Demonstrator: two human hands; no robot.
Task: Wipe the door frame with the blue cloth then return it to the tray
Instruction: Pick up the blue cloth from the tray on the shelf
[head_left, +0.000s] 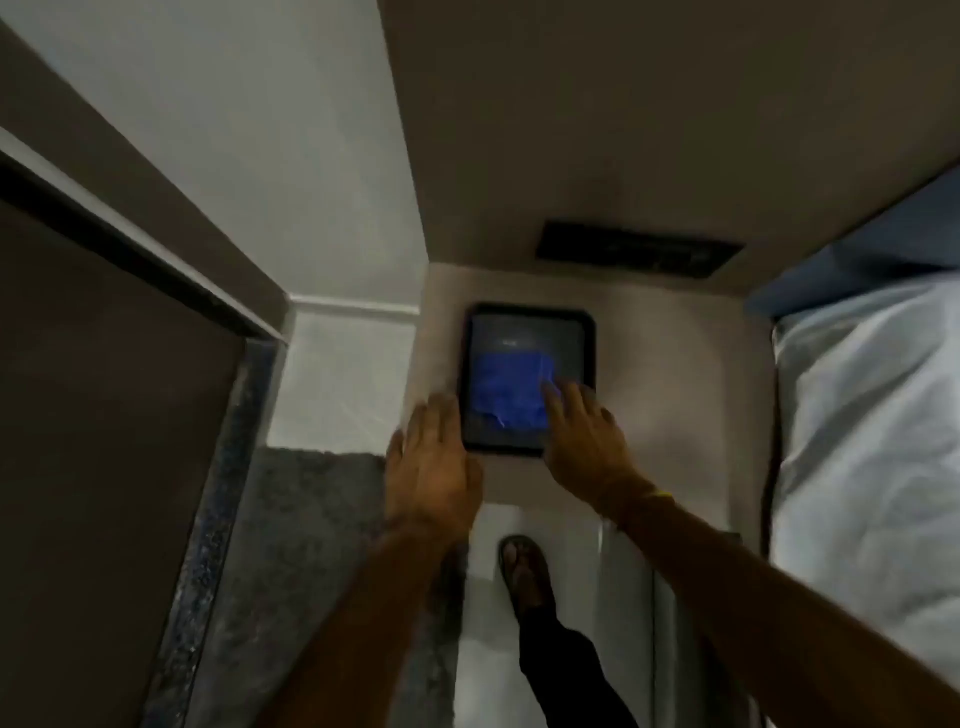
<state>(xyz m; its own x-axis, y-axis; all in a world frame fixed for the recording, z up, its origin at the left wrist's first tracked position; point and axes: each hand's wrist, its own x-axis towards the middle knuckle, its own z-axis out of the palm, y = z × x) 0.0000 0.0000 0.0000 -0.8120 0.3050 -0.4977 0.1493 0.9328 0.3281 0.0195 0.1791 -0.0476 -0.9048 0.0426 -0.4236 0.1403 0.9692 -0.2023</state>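
A folded blue cloth (506, 387) lies flat in a dark rectangular tray (530, 325) on a low beige table top (665, 374). My right hand (584, 436) reaches over the tray's near right corner, its fingertips touching the cloth's right edge, fingers spread. My left hand (431, 462) rests flat with fingers apart at the tray's left rim, holding nothing. The brown door frame (156, 208) with its dark inner strip runs diagonally at the left, beside a dark door panel (104, 415).
A bed with a white pillow (872, 441) and blue sheet stands at the right. A dark plate (639, 249) is set in the wall behind the table. My sandalled foot (524, 571) stands on pale floor tiles; a grey mat (311, 545) lies at the left.
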